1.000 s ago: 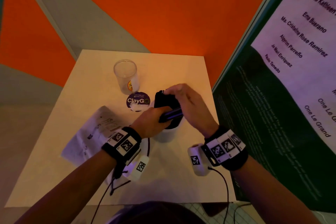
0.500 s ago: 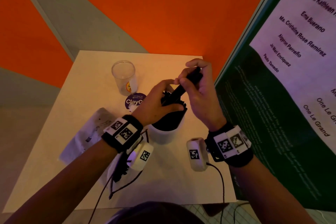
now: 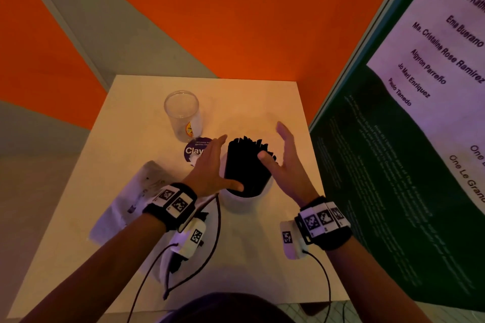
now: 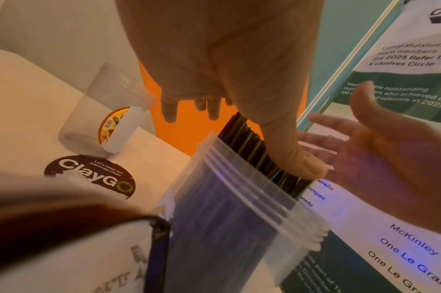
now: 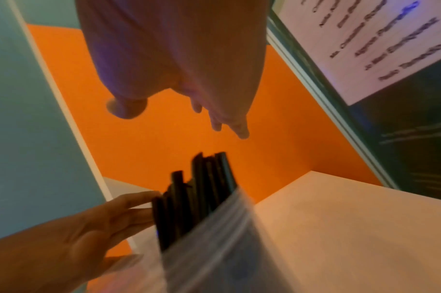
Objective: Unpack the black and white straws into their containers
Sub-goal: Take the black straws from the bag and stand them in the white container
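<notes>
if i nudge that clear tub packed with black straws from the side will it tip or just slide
Probably tips rather than slides: the black straws stand well above the clear tub, likely making it top-heavy. The thin plastic likely weighs little. Both open hands, left hand and right hand, flank the bundle.

An office pantry corner is suggested. A staff banner listing team members' names and praising referrals is seen beside a small white table, and a round sticker reading "Let's keep our pantries clean" is stuck on the tabletop. Orange and grey painted walls are seen behind.
</notes>
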Available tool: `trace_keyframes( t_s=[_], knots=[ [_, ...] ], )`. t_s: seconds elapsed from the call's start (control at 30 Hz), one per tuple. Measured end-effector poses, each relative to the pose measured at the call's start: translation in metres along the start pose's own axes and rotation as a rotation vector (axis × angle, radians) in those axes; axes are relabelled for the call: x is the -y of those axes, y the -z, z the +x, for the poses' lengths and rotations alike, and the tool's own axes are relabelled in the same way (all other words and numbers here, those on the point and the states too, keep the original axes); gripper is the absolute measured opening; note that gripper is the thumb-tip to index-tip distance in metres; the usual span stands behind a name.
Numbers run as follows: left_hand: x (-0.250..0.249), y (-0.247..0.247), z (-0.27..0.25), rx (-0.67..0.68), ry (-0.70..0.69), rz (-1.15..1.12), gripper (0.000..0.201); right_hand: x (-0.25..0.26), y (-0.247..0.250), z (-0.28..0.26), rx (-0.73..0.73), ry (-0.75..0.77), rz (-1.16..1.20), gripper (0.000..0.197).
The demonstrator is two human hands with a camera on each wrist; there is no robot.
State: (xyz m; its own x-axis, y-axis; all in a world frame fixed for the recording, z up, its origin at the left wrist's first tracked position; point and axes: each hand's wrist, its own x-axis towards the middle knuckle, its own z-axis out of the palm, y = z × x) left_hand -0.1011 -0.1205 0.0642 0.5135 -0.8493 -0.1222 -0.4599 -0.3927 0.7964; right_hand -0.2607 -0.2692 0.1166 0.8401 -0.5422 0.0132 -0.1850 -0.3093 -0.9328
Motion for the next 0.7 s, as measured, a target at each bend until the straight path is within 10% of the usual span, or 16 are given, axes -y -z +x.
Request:
trace_keyframes(
  t_s=[0.17, 0.5, 0.7],
  knots=[
    [0.002, 0.002, 0.017, 0.104, 0.077, 0.099, 0.146, -0.046, 0.007, -0.004, 0.184, -0.304, -0.045, 0.125],
    [-0.01, 0.0, 0.055, 0.387, -0.091, 0.352, 0.142, -0.057, -0.013, 0.04, 0.293, -0.218, -0.17, 0.107],
    [-0.009, 0.002, 0.06, 0.196, -0.025, -0.252, 0.061, -0.044, -0.026, 0.05, 0.075, -0.185, 0.095, 0.055]
  ],
)
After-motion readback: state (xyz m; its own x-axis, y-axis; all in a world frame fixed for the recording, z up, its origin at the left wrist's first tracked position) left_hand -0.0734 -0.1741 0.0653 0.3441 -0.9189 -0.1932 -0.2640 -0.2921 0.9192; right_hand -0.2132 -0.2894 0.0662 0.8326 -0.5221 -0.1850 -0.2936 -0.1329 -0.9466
